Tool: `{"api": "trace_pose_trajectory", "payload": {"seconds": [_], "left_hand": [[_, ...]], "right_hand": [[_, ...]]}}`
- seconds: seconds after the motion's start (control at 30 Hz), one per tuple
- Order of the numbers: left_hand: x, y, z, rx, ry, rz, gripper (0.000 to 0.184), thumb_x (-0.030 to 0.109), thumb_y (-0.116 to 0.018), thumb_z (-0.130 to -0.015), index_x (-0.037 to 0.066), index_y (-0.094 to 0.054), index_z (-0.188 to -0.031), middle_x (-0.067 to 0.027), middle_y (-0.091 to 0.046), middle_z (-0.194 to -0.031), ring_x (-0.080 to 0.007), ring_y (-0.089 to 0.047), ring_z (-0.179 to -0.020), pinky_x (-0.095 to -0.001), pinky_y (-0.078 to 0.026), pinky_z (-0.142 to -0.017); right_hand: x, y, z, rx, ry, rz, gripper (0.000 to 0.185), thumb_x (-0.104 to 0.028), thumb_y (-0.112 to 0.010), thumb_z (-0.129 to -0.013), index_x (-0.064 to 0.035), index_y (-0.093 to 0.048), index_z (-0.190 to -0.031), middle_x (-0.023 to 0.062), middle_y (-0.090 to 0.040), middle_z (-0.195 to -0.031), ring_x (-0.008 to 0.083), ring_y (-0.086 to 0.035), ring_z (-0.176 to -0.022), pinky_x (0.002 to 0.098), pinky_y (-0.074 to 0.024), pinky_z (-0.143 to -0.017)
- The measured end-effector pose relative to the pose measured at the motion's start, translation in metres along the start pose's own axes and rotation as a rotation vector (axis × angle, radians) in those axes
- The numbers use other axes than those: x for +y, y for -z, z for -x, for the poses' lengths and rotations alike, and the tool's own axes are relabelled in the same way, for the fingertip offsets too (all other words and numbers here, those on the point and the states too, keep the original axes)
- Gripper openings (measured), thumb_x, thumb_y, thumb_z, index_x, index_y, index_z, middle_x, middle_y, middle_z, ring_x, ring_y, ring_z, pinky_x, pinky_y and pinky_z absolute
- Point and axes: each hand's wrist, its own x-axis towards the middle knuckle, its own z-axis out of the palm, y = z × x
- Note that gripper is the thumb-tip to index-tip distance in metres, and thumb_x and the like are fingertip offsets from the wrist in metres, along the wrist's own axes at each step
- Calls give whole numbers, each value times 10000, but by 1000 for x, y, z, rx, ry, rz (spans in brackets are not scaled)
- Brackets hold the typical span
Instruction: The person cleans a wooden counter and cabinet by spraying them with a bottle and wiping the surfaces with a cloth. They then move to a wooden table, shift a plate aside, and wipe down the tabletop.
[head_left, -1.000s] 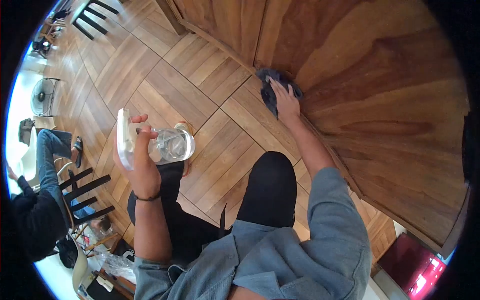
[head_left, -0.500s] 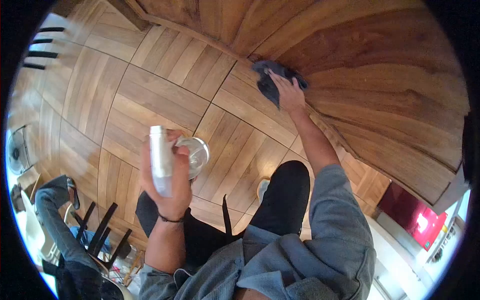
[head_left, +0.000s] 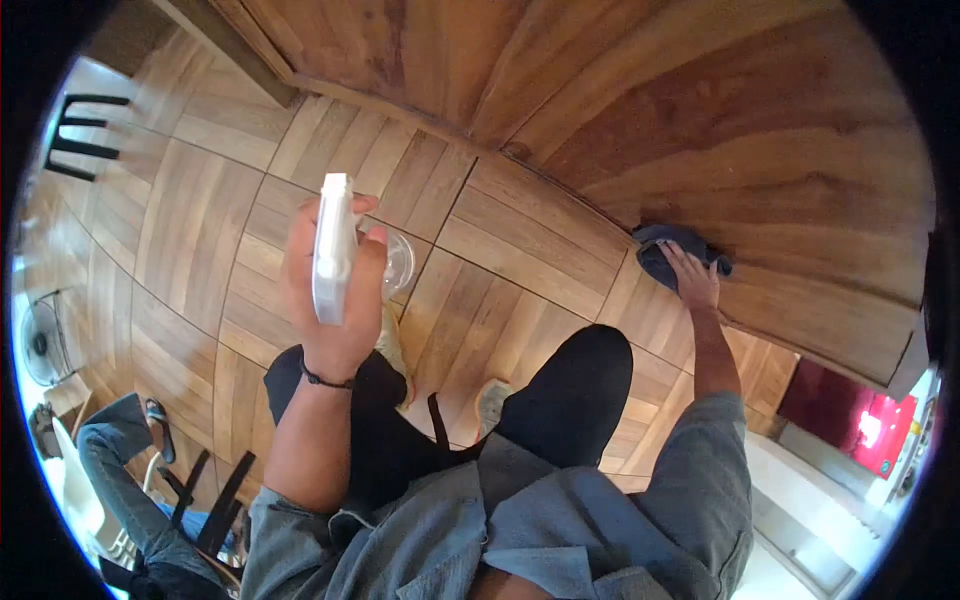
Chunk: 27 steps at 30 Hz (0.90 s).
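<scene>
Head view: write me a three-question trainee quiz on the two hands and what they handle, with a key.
1. Choose: what lies under the right hand, by the wooden panel?
a) a sponge
b) a dark cloth
c) a brush

2. True or false: the left hand grips a spray bottle.

3. Fill in: around the left wrist is a dark ____.

Key:
1. b
2. True
3. bracelet

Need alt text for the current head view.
A person's right hand lies on a dark cloth at a wooden panel's lower edge. The left hand grips a spray bottle above the floor.
</scene>
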Motion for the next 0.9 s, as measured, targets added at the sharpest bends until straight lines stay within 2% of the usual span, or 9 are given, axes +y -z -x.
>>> {"api": "trace_pose_trajectory", "payload": {"seconds": [0.1, 0.2, 0.4, 0.43, 0.57, 0.63, 0.7, 0.8, 0.9], "left_hand": [[1, -5, 4, 85, -67, 100, 272, -24, -591, -856, 17, -589, -1125, -44, -647, -1026, -90, -567, -838, -243, -463, -741], [13, -8, 12, 120, -28, 226, 212, -18, -588, -881, 20, -600, -1089, -26, -642, -960, -78, -572, -825, -228, -464, -729], [12, -2, 24, 203, -41, 231, 160, 8, -609, -884, 27, -614, -1043, -13, -627, -921, -71, -581, -804, -220, -459, -700], [3, 6, 25, 165, -63, 136, 313, 36, -594, -904, -11, -563, -1211, -59, -640, -1060, -113, -595, -799, -264, -498, -730], [26, 10, 34, 297, -56, 272, 184, 7, -605, -879, 20, -612, -1063, -23, -632, -960, -83, -586, -813, -236, -473, -725], [33, 19, 41, 337, -50, 353, 194, 5, -604, -877, 14, -609, -1071, -31, -635, -967, -84, -586, -815, -236, -473, -730], [40, 29, 49, 332, -54, 310, 213, -2, -598, -877, 3, -603, -1090, -42, -639, -980, -85, -585, -821, -237, -473, -733], [49, 42, 59, 365, -59, 287, 274, -20, -585, -872, -17, -583, -1146, -72, -647, -1009, -94, -587, -838, -241, -479, -742], [55, 48, 70, 442, -36, 318, 315, -23, -588, -864, -39, -573, -1178, -88, -655, -1031, -107, -592, -860, -246, -485, -765]], "right_hand": [[-10, 33, -14, 151, -36, 17, 685, -179, -552, -865, -380, -365, -1493, -167, -397, -1509, 86, -527, -1186, 574, -430, -978], [-16, 126, -64, 414, -102, -46, 677, -139, -554, -836, -388, -439, -1454, -180, -437, -1481, 60, -529, -1151, 470, -477, -810], [17, 361, -178, 1211, -456, 256, 744, -79, -561, -799, -503, -474, -1404, -59, -438, -1505, 193, -437, -1338, 530, -409, -899], [29, 404, -180, 1238, -420, 197, 721, -82, -561, -803, -481, -487, -1399, -62, -422, -1517, 195, -421, -1354, 547, -396, -928], [52, 486, -200, 1156, -290, 277, 439, -163, -603, -853, -241, -629, -1284, 62, -400, -1530, 299, -341, -1423, 590, -243, -1084], [34, 487, -200, 1168, -223, 94, 445, -163, -601, -856, -263, -626, -1289, 61, -385, -1544, 302, -329, -1431, 613, -246, -1076], [18, 471, -201, 1132, -108, -97, 483, -123, -585, -853, -240, -610, -1321, 63, -351, -1572, 307, -347, -1421, 573, -296, -1083], [-26, 405, -218, 962, -110, 38, 637, -94, -558, -817, -403, -526, -1373, -73, -386, -1541, 197, -403, -1373, 571, -368, -987], [-86, 332, -230, 776, 63, -46, 580, -113, -553, -830, -282, -522, -1384, -72, -349, -1570, 161, -406, -1378, 503, -412, -970]]}}
